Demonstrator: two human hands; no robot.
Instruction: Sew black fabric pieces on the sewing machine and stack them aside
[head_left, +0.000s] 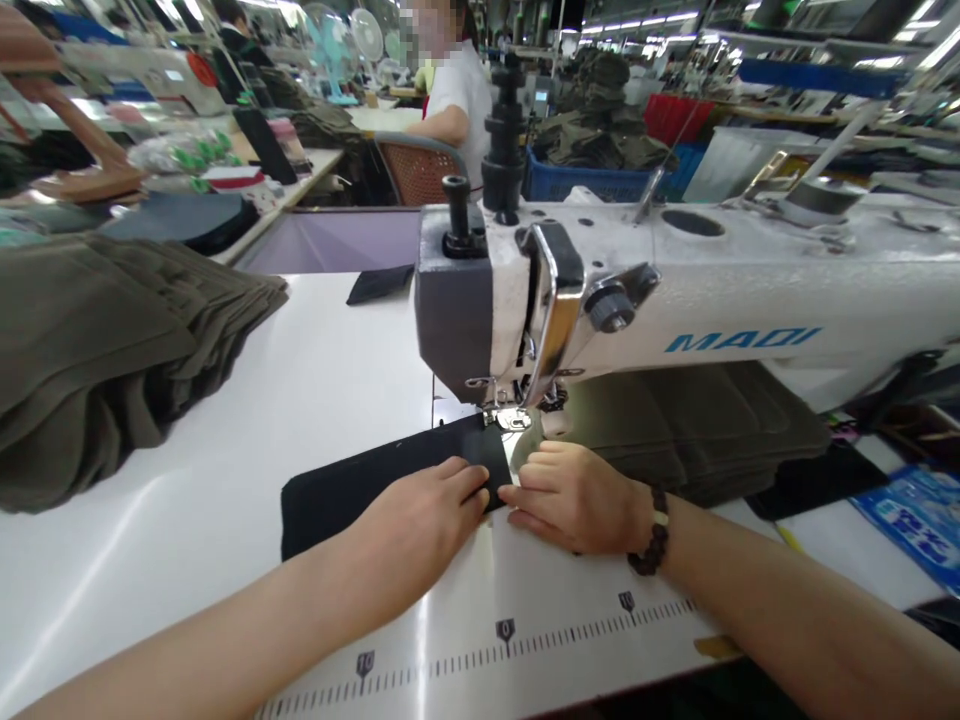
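Note:
A black fabric piece [352, 490] lies flat on the white machine table, its far right edge at the presser foot [514, 420] of a sewing machine [720, 290]. My left hand [431, 515] rests on the right part of this fabric, fingers bent and drawn together at its near right corner. Beside it, my right hand [574, 500] is closed, with the index fingertip and thumb at the fabric's right edge. Its other fingers curl close to the foot. What lies under both palms is hidden.
Stacked dark olive fabric pieces [97, 350] cover the table's left side; another stack [697, 420] sits under the machine arm. A small black piece [381, 285] lies behind the needle area. A printed ruler [505, 632] runs along the front edge. One person [450, 100] sits beyond.

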